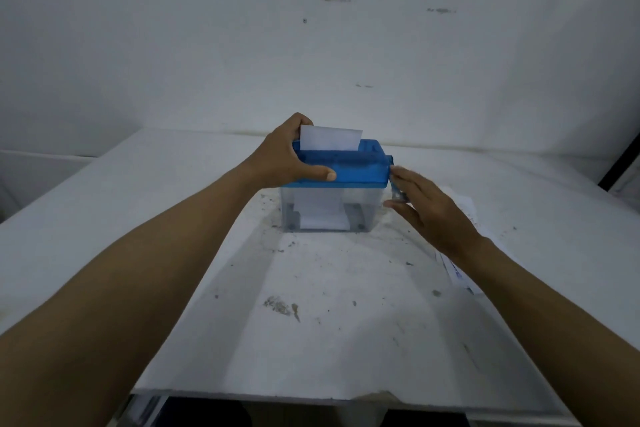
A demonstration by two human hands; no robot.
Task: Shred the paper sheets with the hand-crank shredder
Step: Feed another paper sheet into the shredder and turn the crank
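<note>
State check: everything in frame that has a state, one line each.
Left hand: grips the blue top of the shredder.
Right hand: fingers nearly straight, touching the crank.
Crank: points down at the shredder's right end.
Paper sheet: upright in the slot, partly fed.
Clear bin: partly filled with white paper.
Spare sheets: flat, partly under the right forearm.

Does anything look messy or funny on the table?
Yes. The white table is dirty: grey specks and a smudge lie in front of the shredder. The paper sheet in its slot stands straight enough, and nothing looks broken.
</note>
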